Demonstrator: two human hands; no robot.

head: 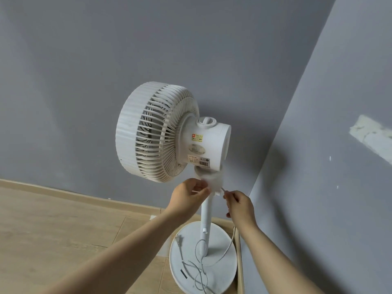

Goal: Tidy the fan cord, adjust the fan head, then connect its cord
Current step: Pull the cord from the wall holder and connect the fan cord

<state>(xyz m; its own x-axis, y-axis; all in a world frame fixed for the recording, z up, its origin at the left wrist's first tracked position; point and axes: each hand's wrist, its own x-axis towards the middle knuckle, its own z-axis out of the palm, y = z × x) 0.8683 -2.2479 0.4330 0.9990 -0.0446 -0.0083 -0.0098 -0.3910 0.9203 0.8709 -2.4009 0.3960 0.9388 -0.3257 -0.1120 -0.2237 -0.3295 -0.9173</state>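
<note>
Both my hands are up at the neck joint of the white fan, in the middle of the frame.

My left hand (189, 195) is curled against the left side of the neck joint (212, 181), fingertips touching the white housing just under the fan head (161, 132). My right hand (239, 205) pinches narrowly at the small screw knob (220, 191) sticking out of the joint's right side. The fan head faces the upper left, its motor housing toward the right, in the corner of the grey walls (84, 60). Lower down, the pole (206, 219) meets the round base (220, 270), where the cord (197, 268) lies in loose tangled loops, its plug (178, 239) resting on the base's left edge above the wooden floor (53, 225).
</note>
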